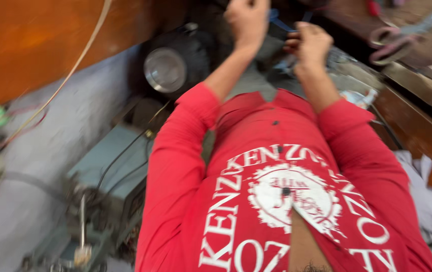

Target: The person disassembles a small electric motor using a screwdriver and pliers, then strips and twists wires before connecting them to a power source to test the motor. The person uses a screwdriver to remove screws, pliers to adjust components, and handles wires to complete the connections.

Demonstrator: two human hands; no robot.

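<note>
The whole picture is motion-blurred. I look down my own red printed shirt (pixel 276 201), with both forearms reaching away from me. My left hand (pixel 247 20) is curled into a fist at the top centre. My right hand (pixel 310 46) sits just right of it and a little lower, fingers bent inward. A thin blue strip (pixel 279 21) runs between the two hands and appears pinched at each end. A dark grey piece (pixel 256 80) lies beneath the hands; blur hides what it is.
A black round housing with a shiny metal disc (pixel 165 69) is left of my left arm. Below it stands a grey-green machine box (pixel 110 171) with cables. A wooden bench (pixel 417 126) on the right carries pink-handled scissors (pixel 392 43). A cream cord (pixel 75 65) crosses an orange panel.
</note>
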